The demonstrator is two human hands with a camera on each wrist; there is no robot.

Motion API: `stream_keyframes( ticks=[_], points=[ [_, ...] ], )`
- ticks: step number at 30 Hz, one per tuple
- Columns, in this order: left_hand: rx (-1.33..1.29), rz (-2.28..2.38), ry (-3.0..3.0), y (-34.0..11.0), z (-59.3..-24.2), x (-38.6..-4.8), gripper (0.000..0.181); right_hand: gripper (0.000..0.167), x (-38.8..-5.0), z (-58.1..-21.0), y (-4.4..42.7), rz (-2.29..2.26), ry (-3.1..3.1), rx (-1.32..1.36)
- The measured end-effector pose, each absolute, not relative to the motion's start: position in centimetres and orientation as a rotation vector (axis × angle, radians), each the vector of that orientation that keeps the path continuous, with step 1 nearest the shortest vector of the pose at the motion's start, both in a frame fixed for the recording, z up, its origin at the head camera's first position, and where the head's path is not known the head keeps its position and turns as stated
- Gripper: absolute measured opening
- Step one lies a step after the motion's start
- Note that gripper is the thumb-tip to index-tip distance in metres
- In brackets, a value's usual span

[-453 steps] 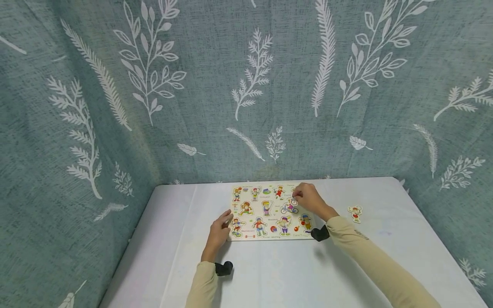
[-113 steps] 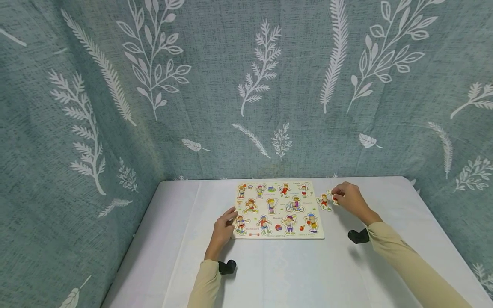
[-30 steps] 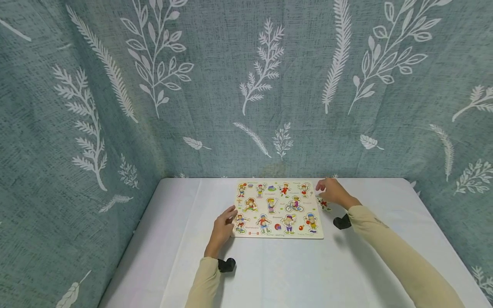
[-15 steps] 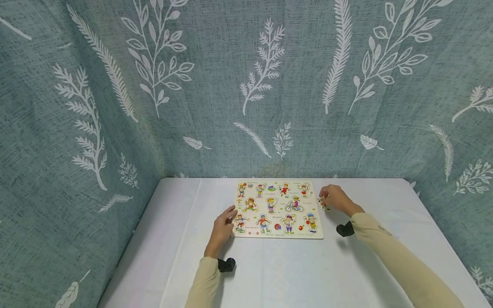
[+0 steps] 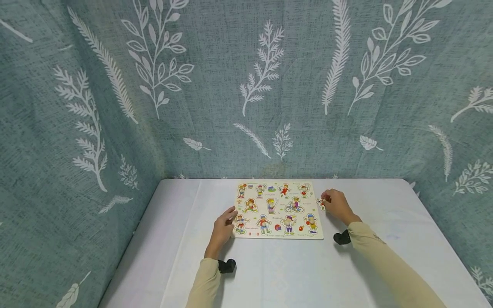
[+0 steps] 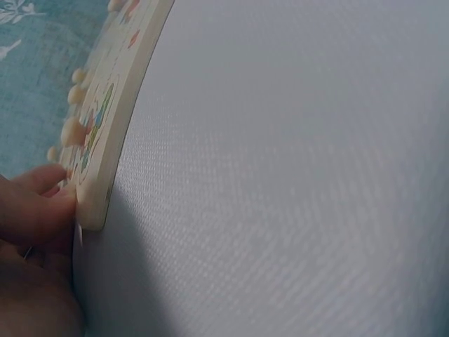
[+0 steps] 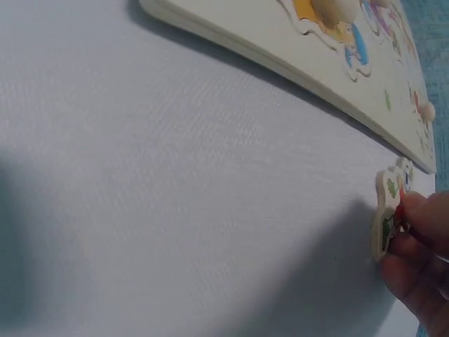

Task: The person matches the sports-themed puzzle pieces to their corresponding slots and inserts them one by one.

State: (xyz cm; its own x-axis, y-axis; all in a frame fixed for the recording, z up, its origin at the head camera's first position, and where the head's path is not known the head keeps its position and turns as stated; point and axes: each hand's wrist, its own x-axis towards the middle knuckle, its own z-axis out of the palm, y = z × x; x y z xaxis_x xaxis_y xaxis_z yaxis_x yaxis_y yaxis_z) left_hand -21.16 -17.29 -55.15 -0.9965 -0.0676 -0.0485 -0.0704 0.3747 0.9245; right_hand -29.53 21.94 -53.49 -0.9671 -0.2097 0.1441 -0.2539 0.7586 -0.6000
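Observation:
A pale wooden knob puzzle board (image 5: 278,218) with printed sports figures lies at the back of the table. My left hand (image 5: 221,231) holds its left edge; in the left wrist view, thumb and finger (image 6: 45,179) are at the board's corner (image 6: 98,203). Just right of the board, my right hand (image 5: 339,207) pinches a small footballer puzzle piece (image 5: 320,203) in red. The right wrist view shows that piece (image 7: 386,189) tilted between the fingertips (image 7: 424,210), close to the board's edge. The fingers hide part of it.
The board's pieces carry round wooden knobs (image 6: 74,131) that stand up from it. A white cloth covers the table (image 5: 277,273). Patterned green curtains (image 5: 215,85) hang behind and at both sides.
My right hand has left the board, handled another piece on the right, then taken hold of the footballer piece and shifted slightly nearer me. My left hand stays at the board's left edge.

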Motion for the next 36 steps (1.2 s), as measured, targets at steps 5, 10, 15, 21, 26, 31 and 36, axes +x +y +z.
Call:
stream_keyframes(
  ticks=[5, 10, 15, 21, 26, 31, 36],
  points=[
    [-0.135, 1.750, 2.599, -17.2, -55.2, -21.2, 0.054, 0.009, -29.6, -53.3, 22.0, 1.009, -2.879, 0.350],
    [-0.155, 1.741, 2.609, -17.2, -55.2, -21.2, 0.054, 0.008, -30.0, -52.4, 21.8, 1.025, -2.828, 0.391],
    [-0.143, 1.744, 2.613, -17.2, -55.2, -21.2, 0.054, 0.007, -30.5, -51.2, 21.3, 1.023, -2.778, 0.441],
    [-0.128, 1.732, 2.622, -17.1, -55.4, -21.3, 0.055, 0.008, -31.1, -50.1, 20.4, 1.034, -2.780, 0.494],
    [-0.135, 1.731, 2.622, -17.1, -55.6, -21.3, 0.056, 0.008, -31.5, -49.5, 19.3, 1.054, -2.790, 0.515],
    [-0.119, 1.722, 2.628, -17.2, -55.7, -21.3, 0.056, 0.009, -31.8, -49.0, 18.1, 1.074, -2.768, 0.569],
    [-0.109, 1.717, 2.637, -17.4, -55.3, -21.2, 0.055, 0.011, -32.2, -48.7, 16.6, 1.128, -2.776, 0.589]
  ],
)
